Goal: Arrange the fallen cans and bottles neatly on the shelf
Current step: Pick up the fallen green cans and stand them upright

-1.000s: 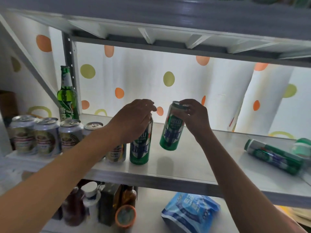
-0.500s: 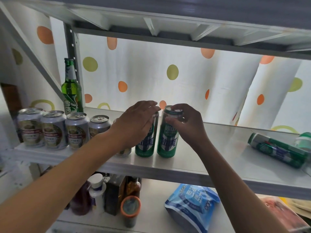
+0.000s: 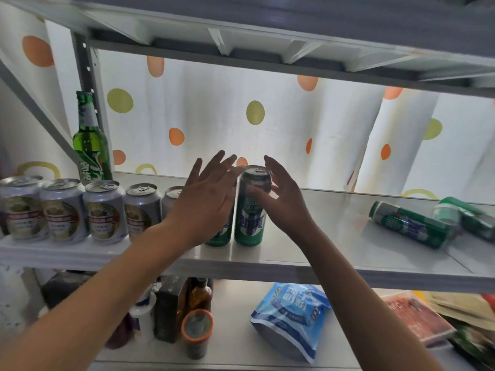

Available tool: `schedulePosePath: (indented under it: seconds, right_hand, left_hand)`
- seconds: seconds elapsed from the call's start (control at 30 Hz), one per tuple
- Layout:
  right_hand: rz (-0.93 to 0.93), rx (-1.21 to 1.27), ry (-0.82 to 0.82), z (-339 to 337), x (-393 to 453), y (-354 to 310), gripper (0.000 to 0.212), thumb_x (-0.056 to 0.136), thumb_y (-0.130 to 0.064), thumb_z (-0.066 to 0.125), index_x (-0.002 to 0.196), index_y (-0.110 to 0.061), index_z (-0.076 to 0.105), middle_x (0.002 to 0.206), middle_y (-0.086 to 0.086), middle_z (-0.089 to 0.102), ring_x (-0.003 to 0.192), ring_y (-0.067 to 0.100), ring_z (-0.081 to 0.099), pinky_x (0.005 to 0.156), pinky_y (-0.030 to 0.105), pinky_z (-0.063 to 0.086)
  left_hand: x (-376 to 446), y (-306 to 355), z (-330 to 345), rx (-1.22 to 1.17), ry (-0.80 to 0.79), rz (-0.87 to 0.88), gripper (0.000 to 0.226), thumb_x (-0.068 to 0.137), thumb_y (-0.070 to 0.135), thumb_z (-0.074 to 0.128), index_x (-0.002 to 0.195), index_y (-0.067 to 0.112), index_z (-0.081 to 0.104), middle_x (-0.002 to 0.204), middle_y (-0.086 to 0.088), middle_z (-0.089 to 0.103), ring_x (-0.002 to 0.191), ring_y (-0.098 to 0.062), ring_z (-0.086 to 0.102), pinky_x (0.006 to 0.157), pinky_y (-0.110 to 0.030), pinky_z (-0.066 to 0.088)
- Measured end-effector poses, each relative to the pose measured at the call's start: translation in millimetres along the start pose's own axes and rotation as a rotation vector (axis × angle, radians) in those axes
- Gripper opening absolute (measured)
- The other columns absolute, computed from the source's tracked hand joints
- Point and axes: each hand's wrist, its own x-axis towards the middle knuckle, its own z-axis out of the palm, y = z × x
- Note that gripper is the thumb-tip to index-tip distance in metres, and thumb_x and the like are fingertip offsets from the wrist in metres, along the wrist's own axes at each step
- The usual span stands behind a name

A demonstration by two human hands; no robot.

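Two tall green cans stand upright side by side on the white shelf (image 3: 308, 253). The right green can (image 3: 250, 218) shows fully; the left green can (image 3: 219, 236) is mostly hidden behind my left hand (image 3: 209, 199), whose fingers are spread and off the can. My right hand (image 3: 278, 199) hovers by the right can with fingers apart, the thumb near its side. A fallen green can (image 3: 409, 223) lies on its side at the right, with another fallen green container (image 3: 466, 218) behind it. A row of silver cans (image 3: 104, 210) stands upright at the left.
A green glass bottle (image 3: 91, 140) stands upright at the back left by the shelf post. Below, the lower shelf holds dark bottles (image 3: 198, 295), an orange-rimmed jar (image 3: 197, 325), a blue pouch (image 3: 289, 317) and packets at the right. A dotted curtain hangs behind.
The right hand set its green can down upright beside the other one. Both hands have let go and opened their fingers.
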Motion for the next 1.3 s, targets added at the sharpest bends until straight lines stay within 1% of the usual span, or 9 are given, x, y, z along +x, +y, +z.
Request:
schedulePosePath:
  seconds: [0.1,0.23,0.33,0.47,0.6,0.77,0.9,1.07,1.3]
  right_hand:
    - [0.000,-0.074,0.057,-12,-10,-3,0.063,0.087,-0.043,0.070,0.143,-0.036,0.043,0.138,-0.026,0.047,0.125,0.000,0.046,0.110,0.032,0.040]
    - [-0.058,-0.328,0.147,-44,-35,-7,0.058,0.094,-0.040,0.062,0.147,-0.031,0.041,0.151,-0.015,0.041,0.137,0.000,0.036,0.107,0.012,0.022]
    - [-0.032,-0.424,0.216,-76,-61,-8,0.055,0.096,-0.034,0.060,0.147,-0.030,0.040,0.152,-0.013,0.041,0.140,0.003,0.033,0.114,0.020,0.023]
    - [0.064,-0.518,0.336,-127,-100,-5,0.054,0.095,-0.031,0.061,0.146,-0.029,0.043,0.150,-0.011,0.043,0.139,0.006,0.036,0.116,0.031,0.029]
    - [0.222,-0.574,0.441,-175,-143,-6,0.054,0.096,-0.034,0.059,0.147,-0.031,0.041,0.152,-0.011,0.040,0.136,0.000,0.032,0.111,0.024,0.026]
    - [0.346,-0.635,0.548,-221,-191,-7,0.053,0.096,-0.036,0.057,0.147,-0.031,0.041,0.151,-0.009,0.041,0.136,0.004,0.036,0.114,0.031,0.032]
    - [0.395,-0.679,0.599,-244,-215,-8,0.051,0.097,-0.036,0.058,0.145,-0.028,0.043,0.149,-0.007,0.045,0.134,0.007,0.040,0.110,0.029,0.034]
    - [0.415,-0.679,0.626,-268,-228,3,0.057,0.091,-0.047,0.051,0.144,-0.029,0.043,0.145,-0.005,0.049,0.129,0.012,0.047,0.108,0.042,0.041]
    - [0.352,-0.638,0.585,-322,-224,57,0.048,0.095,-0.036,0.057,0.142,-0.031,0.045,0.145,-0.009,0.047,0.126,-0.002,0.038,0.104,0.023,0.033]
  left_hand:
    - [0,15,0,0.046,0.041,0.089,0.052,0.098,0.016,0.036,0.149,0.021,0.028,0.159,0.003,0.020,0.148,-0.011,0.001,0.121,-0.042,0.001]
    - [3,48,7,0.019,0.076,0.212,0.056,0.090,0.008,0.049,0.144,0.016,0.039,0.155,-0.005,0.032,0.147,-0.022,0.017,0.120,-0.048,0.014]
    - [5,77,22,-0.044,0.066,0.267,0.054,0.089,0.008,0.053,0.141,0.013,0.044,0.152,-0.008,0.038,0.145,-0.027,0.024,0.116,-0.054,0.021]
    - [9,122,49,-0.163,0.033,0.355,0.055,0.089,0.009,0.053,0.142,0.015,0.041,0.153,-0.007,0.036,0.146,-0.025,0.022,0.118,-0.051,0.019]
    - [16,172,72,-0.293,0.021,0.442,0.058,0.088,0.008,0.054,0.143,0.018,0.039,0.153,-0.005,0.035,0.146,-0.022,0.020,0.119,-0.045,0.013]
    - [19,232,95,-0.424,-0.024,0.518,0.051,0.093,0.014,0.040,0.144,0.016,0.038,0.155,-0.005,0.032,0.147,-0.021,0.016,0.120,-0.044,0.008]
    - [14,268,110,-0.534,-0.105,0.542,0.051,0.094,0.022,0.032,0.145,0.019,0.037,0.155,-0.003,0.032,0.147,-0.021,0.016,0.120,-0.048,0.014]
    - [15,296,133,-0.583,-0.156,0.560,0.050,0.096,0.026,0.026,0.146,0.021,0.036,0.156,-0.001,0.029,0.148,-0.018,0.012,0.121,-0.045,0.011]
    - [38,337,174,-0.516,-0.184,0.508,0.047,0.101,0.020,0.037,0.148,0.025,0.032,0.158,0.005,0.023,0.147,-0.009,0.004,0.121,-0.035,0.000]
